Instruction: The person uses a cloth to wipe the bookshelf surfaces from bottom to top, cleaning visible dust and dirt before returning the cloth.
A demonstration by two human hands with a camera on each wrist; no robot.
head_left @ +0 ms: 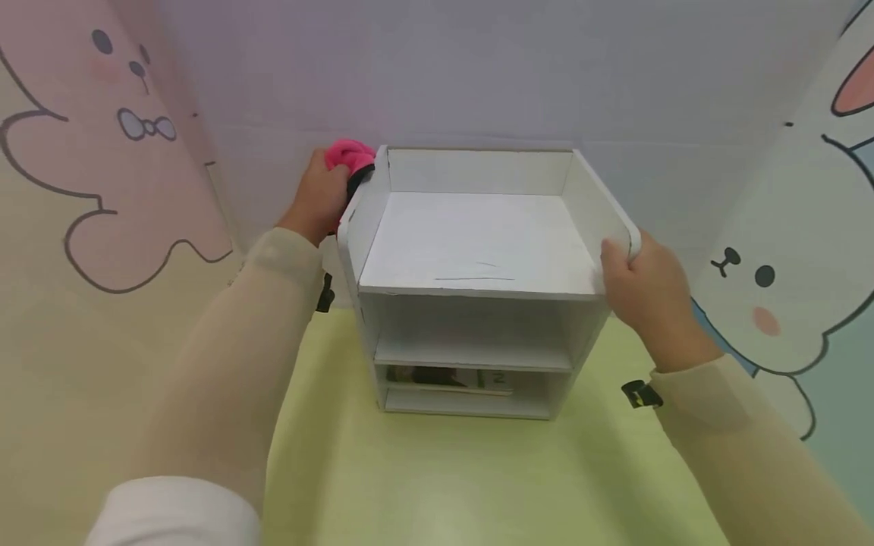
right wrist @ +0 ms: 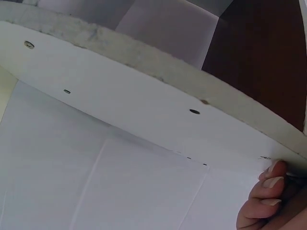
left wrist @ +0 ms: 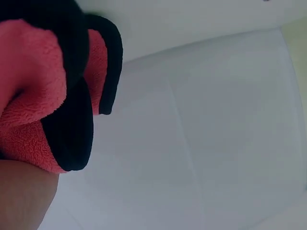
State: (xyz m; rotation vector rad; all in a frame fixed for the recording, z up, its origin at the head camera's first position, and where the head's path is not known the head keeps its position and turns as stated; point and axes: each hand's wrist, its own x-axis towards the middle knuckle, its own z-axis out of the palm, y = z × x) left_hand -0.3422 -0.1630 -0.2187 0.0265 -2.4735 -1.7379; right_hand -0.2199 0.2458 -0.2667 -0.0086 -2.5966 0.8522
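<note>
A white shelf unit (head_left: 471, 243) stands in the middle of the head view, with an open top tray and two compartments below. At its upper left side, my left hand (head_left: 318, 196) grips a bunched pink cloth (head_left: 350, 155) with black edging. In the left wrist view the fuzzy pink cloth (left wrist: 33, 72) hangs in folds beside the unit's side. My right hand (head_left: 652, 296) holds the front edge of the right side panel, thumb inside and fingers outside. In the right wrist view its fingertips (right wrist: 271, 183) press on the panel's outer face (right wrist: 129, 105).
The unit rests on a yellow-green table (head_left: 437, 478). A flat printed item (head_left: 451, 378) lies in the lowest compartment. Close behind is a pale wall (head_left: 478, 68); cartoon-printed panels (head_left: 150, 167) flank both sides.
</note>
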